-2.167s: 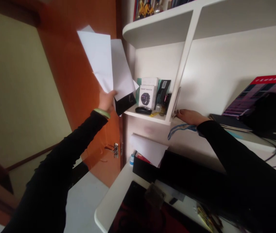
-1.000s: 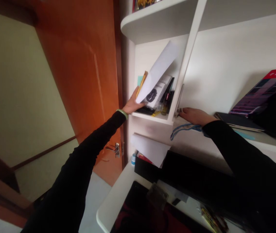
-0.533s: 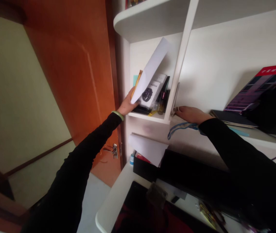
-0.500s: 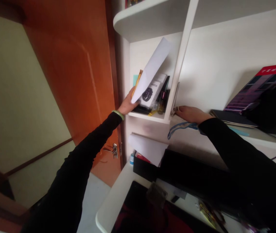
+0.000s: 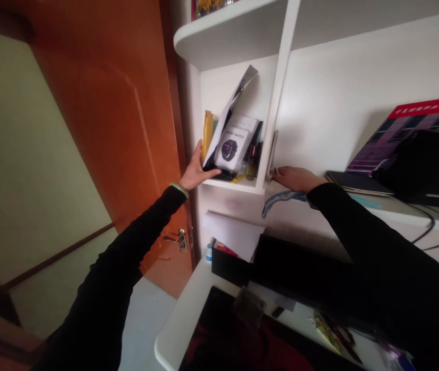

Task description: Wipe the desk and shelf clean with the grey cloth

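White paper sheet [image 5: 229, 116]: leaning in cubby, beside white smart-watch box [image 5: 229, 150].
Left hand [image 5: 198, 172]: open, fingers at sheet's lower edge.
Right hand [image 5: 297, 179]: open, flat, near white shelf upright [image 5: 279, 98].

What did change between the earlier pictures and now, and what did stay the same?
The left hand moved the white papers from the air down into the shelf compartment and let go; they now lean beside the smart watch box, and the hand is open. The right hand stayed by the shelf edge.
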